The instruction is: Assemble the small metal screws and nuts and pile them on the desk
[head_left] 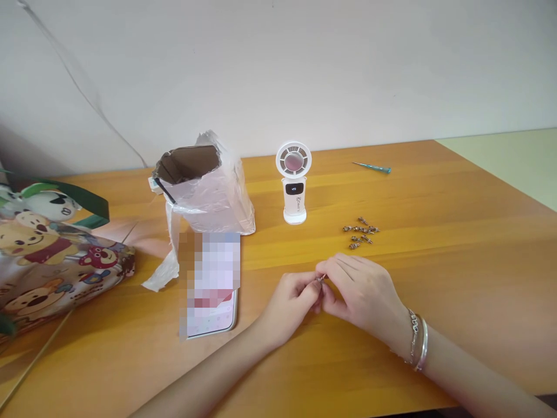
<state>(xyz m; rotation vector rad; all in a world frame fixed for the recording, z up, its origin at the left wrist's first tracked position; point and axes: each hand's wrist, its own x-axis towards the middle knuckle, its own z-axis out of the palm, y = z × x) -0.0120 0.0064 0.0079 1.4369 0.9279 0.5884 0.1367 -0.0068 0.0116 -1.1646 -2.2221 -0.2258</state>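
My left hand and my right hand meet over the table, fingertips pinched together. Between them is a small metal piece, mostly covered by the fingers. Its exact kind is too small to make out. Just beyond my right hand lies a loose group of several small metal screw-like parts, brownish and silver. A bracelet and a silver bangle circle my right wrist.
A white handheld fan stands upright behind the hands. An open cardboard box in plastic wrap and a partly blurred phone are left. A cartoon-print bag sits far left. A thin teal-handled tool lies at the back right.
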